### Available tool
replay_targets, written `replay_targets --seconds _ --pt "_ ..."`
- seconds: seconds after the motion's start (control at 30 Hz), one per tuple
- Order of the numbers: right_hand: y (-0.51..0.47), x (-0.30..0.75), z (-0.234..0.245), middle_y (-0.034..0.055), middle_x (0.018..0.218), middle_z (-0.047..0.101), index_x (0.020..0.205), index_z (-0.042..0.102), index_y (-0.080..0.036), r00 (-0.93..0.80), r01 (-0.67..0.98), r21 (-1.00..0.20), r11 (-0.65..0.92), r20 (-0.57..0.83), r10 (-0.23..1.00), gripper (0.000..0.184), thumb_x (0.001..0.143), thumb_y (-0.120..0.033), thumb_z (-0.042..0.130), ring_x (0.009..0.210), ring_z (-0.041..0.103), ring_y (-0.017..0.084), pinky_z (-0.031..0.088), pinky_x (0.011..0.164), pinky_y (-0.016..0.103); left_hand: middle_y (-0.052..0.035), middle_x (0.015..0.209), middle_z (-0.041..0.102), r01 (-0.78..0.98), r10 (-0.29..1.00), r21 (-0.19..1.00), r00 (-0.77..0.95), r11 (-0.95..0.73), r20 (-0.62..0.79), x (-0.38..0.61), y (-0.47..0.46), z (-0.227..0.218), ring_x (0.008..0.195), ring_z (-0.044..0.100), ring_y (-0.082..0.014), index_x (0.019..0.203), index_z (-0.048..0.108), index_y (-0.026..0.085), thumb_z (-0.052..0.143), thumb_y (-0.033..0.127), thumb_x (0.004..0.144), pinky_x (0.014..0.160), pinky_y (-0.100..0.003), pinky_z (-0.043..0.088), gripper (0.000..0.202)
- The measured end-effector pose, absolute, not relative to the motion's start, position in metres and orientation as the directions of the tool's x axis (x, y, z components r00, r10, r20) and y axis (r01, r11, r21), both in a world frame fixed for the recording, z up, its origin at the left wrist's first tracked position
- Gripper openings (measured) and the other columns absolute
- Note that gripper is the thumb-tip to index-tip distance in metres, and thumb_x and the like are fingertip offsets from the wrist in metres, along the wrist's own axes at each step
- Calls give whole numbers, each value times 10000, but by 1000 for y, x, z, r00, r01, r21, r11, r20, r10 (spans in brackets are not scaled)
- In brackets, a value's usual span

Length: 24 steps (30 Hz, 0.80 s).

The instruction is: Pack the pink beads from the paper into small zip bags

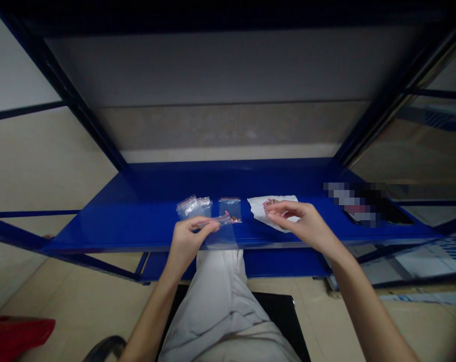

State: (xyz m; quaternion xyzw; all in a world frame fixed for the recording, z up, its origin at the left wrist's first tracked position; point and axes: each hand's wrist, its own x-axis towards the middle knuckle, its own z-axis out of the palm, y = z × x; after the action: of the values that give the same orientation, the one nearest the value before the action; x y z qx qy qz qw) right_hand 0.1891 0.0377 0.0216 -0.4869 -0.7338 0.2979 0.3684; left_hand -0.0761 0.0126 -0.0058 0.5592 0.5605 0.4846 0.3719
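Across the middle of the frame runs a blue shelf (pixel 156 188). Right of centre on it lies a creased white paper (pixel 258 207). At lower centre a clear bag (pixel 220 237) hangs flat. Small pink and gold pieces (pixel 275 201) show over the paper. The right hand (pixel 301 221) is narrowly curled beside them; whether it grips one, I cannot tell. The left hand (pixel 187 239) pinches the bag's top.

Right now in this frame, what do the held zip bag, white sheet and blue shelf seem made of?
Zip bag in the left hand: thin, clear plastic, since blue shows through. White sheet: matte, probably paper or tissue, from its uneven edges. Blue shelf: likely painted metal, given its even colour and soft sheen; the coating hides what lies beneath.
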Motion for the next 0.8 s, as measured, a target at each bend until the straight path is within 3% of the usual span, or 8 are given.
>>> replay_targets --seconds 0.17,0.27,0.47,0.57,0.67,0.8 --pt "19 155 30 54 911 715 1139 611 -200 -424 273 -918 287 153 893 444 731 -351 699 785 670 163 532 698 280 -17 629 719 126 999 991 7 -51 50 -35 2 1 610 668 -149 616 687 158 776 234 576 604 -214 513 123" --pt "16 153 30 38 805 716 1144 596 -186 -404 182 -954 240 149 902 459 724 -336 707 732 676 157 538 707 289 -7 589 703 43 998 998 59 -36 34 -23 1 1 565 662 -144 594 652 153 805 203 525 565 -209 514 175" --pt "12 158 40 15 730 701 1094 615 -191 -366 149 -960 238 170 915 415 713 -324 717 680 664 146 533 655 269 -42 706 749 83 971 995 238 -50 29 -18 0 6 653 702 -188 721 736 172 728 236 659 647 -272 561 90" --pt "17 167 42 20 755 693 1107 616 -197 -286 216 -929 302 235 929 393 748 -345 680 692 654 145 516 618 251 -46 731 754 137 969 985 237 -102 68 -19 2 6 703 708 -201 700 747 184 710 261 686 679 -277 562 87" --pt "30 192 34 37 815 696 1101 628 -207 -138 398 -855 333 303 943 351 785 -361 631 710 654 154 503 591 245 -45 724 753 171 984 978 158 -116 89 -22 6 0 706 706 -201 685 750 190 722 262 670 674 -272 558 78" --pt "49 231 12 38 900 709 876 708 -235 -16 783 -582 218 332 943 152 799 -306 597 705 652 160 480 591 248 -33 665 742 157 994 982 49 -107 100 -29 11 -9 654 695 -191 625 731 195 756 258 623 650 -278 555 67"
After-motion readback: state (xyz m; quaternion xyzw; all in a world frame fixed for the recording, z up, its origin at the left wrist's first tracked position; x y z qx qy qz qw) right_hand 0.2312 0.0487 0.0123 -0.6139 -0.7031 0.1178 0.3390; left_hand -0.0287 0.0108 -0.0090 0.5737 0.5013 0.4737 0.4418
